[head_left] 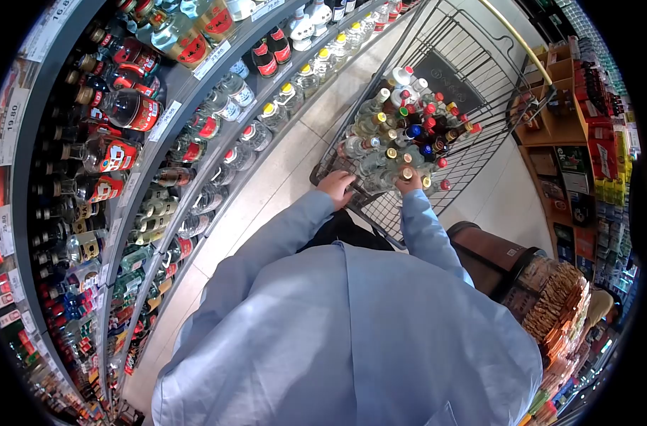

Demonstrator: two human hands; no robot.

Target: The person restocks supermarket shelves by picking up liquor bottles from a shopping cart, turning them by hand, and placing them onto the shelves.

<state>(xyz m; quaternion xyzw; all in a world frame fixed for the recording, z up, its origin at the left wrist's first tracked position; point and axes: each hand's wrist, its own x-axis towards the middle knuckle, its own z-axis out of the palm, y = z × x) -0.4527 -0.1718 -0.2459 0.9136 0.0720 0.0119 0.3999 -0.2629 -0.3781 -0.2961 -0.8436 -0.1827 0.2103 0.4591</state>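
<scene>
Bottles of clear and dark glass with coloured caps point(413, 132) stand packed in a black wire shopping cart point(444, 74), probably so that crowding stops them toppling. The right hand point(409, 184) seems closed round a gold-capped clear bottle point(406, 173), near its top, likely because its neighbours block access lower down. The left hand point(335, 188), fingers half curled, lies at the cart's near corner, perhaps to steady it; I cannot tell whether it grips anything. Lower bottle bodies are mostly hidden, labels blur, and the cart is cut off above.
</scene>
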